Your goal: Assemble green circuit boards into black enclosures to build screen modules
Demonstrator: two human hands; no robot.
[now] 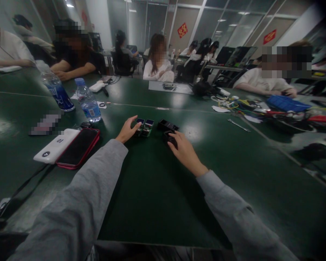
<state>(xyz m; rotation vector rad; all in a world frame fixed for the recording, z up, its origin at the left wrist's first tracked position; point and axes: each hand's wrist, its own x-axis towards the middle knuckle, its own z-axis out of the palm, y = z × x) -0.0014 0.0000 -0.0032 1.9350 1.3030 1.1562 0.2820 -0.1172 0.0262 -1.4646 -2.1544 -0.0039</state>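
Note:
Two small green circuit boards (146, 130) with dark screens lie side by side on the table ahead of me. My left hand (127, 131) is at their left edge, fingers stretched and thumb apart, the thumb reaching over the nearer board. To the right of the boards are black plastic cases, one behind (163, 125) and a nearer case (168, 137). My right hand (186, 150) has its fingers and thumb around the nearer case, which still touches or almost touches the table; the fingers cover part of it.
On the left of the green table (152, 188) are a white power bank (55, 145), a red-cased phone (78, 148) and two water bottles, one clear (88, 101) and one blue-labelled (57, 88). To the right are a wrench (238, 125), tangled cables and a blue tray (288, 103). Several people sit beyond.

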